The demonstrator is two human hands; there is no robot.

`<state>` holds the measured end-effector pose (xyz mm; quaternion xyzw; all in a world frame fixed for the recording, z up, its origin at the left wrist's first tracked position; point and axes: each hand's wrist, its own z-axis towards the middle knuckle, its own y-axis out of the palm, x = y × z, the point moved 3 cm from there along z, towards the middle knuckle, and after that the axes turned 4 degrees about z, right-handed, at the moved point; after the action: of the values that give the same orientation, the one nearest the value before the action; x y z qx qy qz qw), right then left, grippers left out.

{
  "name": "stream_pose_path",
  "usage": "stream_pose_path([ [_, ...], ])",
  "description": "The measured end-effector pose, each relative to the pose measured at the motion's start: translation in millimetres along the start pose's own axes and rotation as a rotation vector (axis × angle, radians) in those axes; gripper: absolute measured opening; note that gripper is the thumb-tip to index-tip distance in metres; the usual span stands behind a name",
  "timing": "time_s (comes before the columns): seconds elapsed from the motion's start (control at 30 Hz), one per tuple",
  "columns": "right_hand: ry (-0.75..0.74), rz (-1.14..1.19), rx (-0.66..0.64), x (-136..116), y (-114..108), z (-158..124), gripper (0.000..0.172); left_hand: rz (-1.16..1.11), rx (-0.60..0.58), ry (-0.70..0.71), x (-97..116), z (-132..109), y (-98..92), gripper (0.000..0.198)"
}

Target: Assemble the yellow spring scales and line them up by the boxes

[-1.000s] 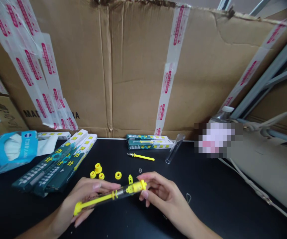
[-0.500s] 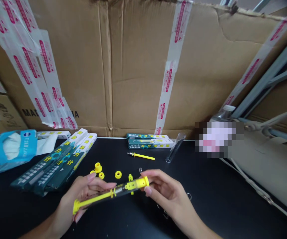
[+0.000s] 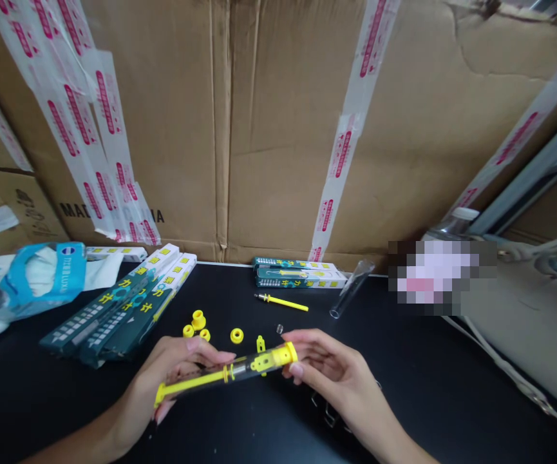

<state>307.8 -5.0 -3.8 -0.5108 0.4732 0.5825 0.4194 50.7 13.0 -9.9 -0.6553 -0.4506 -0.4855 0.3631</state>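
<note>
left hand (image 3: pixel 165 368): clamped on the left half of the tube assembly (image 3: pixel 230 372), thumb and fingers wrapped over the clear barrel. I see the yellow rod end poking out near-left of the palm.
right hand (image 3: pixel 340 377): fingertips pinched together on the yellow cap at the assembly's right end, other fingers curled loosely below.
tube assembly: held between both hands at near centre, just above the table (image 3: pixel 433 386). Lies almost level, right end a little farther from me. Clear barrel, yellow rod inside, yellow collar at mid-length.
wire clips (image 3: pixel 327 412): on the black table just beside the right wrist. Too blurred for me to count.
loose yellow parts (image 3: pixel 198 319): just beyond the hands. I count three bunched to the left, one ring (image 3: pixel 236 335) to their right, and one tab piece (image 3: pixel 260 343) close to the assembly.
clear bead (image 3: pixel 279 328): tiny, just right of the tab piece.
yellow rod (image 3: pixel 283 301): flat on the table, farther back, right of centre.
empty clear tube (image 3: pixel 350 291): right of that rod, lying at an angle.
green boxes (image 3: pixel 118 309): stacked flat on the left, long sides running near-left to far-right.
single green box (image 3: pixel 297 274): far centre, against the cardboard.
blue packet (image 3: pixel 41 280): far left.
beige bag (image 3: pixel 539 322): right side, partly on the table edge.
cardboard wall (image 3: pixel 283 129): far side, taped with red-printed strips.
</note>
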Motion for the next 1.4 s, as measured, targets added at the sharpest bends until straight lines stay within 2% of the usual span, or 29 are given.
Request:
stream_pose_path([
  [0.07, 0.003, -0.026, -0.007, 0, -1, 0, 0.029, 0.0, 0.038, -0.014, -4, 0, -2.0, 0.05],
  [0.17, -0.016, -0.04, -0.016, -2, 0, 0, 0.026, -0.015, 0.077, -0.11, -15, 7, -7.7, 0.036],
  [0.3, -0.059, -0.051, -0.017, -3, 1, 0, 0.02, -0.005, 0.04, -0.192, -22, 15, -12.6, 0.033],
  [0.43, -0.05, -0.089, -0.028, -1, 0, 0, 0.021, 0.018, 0.029, -0.087, -14, 4, -9.9, 0.04],
  [0.57, -0.014, -0.13, -0.041, 1, -3, 0, 0.024, 0.059, 0.028, -0.04, -7, -6, -4.5, 0.044],
  [1.0, -0.055, -0.154, -0.082, 3, 2, -2, 0.023, 0.091, -0.012, -0.017, -3, -6, -2.8, 0.048],
  [1.2, -0.04, -0.183, -0.11, 9, 4, -3, 0.02, 0.221, 0.008, 0.052, -4, -6, 5.0, 0.051],
  [1.33, -0.063, -0.22, -0.097, 10, 3, -3, 0.021, 0.297, -0.055, 0.164, 0, -4, 16.3, 0.041],
  [1.4, -0.091, -0.256, -0.071, 9, 1, -2, 0.023, 0.287, -0.098, 0.152, 0, -4, 19.7, 0.046],
])
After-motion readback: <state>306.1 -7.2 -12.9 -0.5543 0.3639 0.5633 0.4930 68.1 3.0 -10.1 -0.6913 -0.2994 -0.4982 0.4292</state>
